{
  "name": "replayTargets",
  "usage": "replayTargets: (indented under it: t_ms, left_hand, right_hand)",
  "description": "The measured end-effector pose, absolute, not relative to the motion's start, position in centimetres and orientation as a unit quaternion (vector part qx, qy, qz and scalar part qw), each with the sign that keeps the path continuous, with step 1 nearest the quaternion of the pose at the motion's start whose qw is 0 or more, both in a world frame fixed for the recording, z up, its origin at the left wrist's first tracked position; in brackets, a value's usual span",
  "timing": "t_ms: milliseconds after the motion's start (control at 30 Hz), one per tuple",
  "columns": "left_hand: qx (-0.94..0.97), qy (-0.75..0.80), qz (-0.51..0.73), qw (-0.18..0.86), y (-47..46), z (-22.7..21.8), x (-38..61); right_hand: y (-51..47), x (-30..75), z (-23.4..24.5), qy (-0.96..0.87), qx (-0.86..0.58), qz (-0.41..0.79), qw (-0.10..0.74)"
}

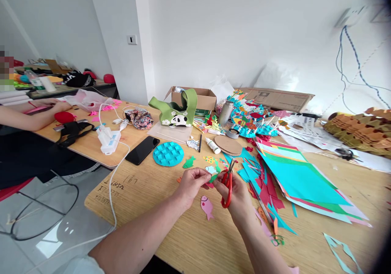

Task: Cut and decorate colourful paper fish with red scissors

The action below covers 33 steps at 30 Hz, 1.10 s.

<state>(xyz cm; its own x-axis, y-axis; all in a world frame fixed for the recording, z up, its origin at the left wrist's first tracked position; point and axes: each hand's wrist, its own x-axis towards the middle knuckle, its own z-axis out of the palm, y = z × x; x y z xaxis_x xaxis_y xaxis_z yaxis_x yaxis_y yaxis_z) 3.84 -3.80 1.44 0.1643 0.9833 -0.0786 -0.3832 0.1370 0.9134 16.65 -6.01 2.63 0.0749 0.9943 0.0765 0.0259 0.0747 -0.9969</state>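
Observation:
My left hand (193, 185) is closed in a pinch on a small green paper piece (213, 178), partly hidden by the fingertips. My right hand (238, 198) grips red-handled scissors (227, 189), their blades pointing up and away from me. Its thumb and fingertips also reach the green piece. Just below the hands a pink paper fish (206, 207) lies on the wooden table (171, 229). Beyond them are a green paper fish (189, 162), a yellow dotted fish (209, 159) and a round blue woven-look disc (168, 154).
Coloured paper sheets (308, 180) and scraps (271, 192) spread to the right. A glue bottle (213, 145), brown cardboard disc (228, 144), black phone (142, 150) and green panda bag (179, 113) lie farther back. A white cable hangs from a power strip (110, 141). Another person's arm (27, 117) rests at left.

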Motion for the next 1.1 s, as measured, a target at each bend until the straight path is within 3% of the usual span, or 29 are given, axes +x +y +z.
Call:
replayTargets:
  t_ms: [567, 667, 867, 1100]
  left_hand:
    - [0.389, 0.418, 0.560, 0.600, -3.0, 1.0, 3.3]
    - [0.372, 0.421, 0.564, 0.605, -2.8, 0.8, 3.1]
    - [0.365, 0.429, 0.560, 0.608, -2.7, 1.0, 2.9]
    - [0.358, 0.424, 0.562, 0.613, -2.7, 1.4, 2.9]
  right_hand:
    - [-5.6, 17.3, 2.9, -0.521, -0.542, 0.436, 0.495]
    - [-5.3, 18.1, 2.5, -0.575, -0.579, 0.410, 0.407]
    - [-5.4, 18.5, 2.5, -0.719, -0.635, 0.224, 0.171]
    - [-5.6, 18.5, 2.7, -0.754, -0.637, 0.136, 0.087]
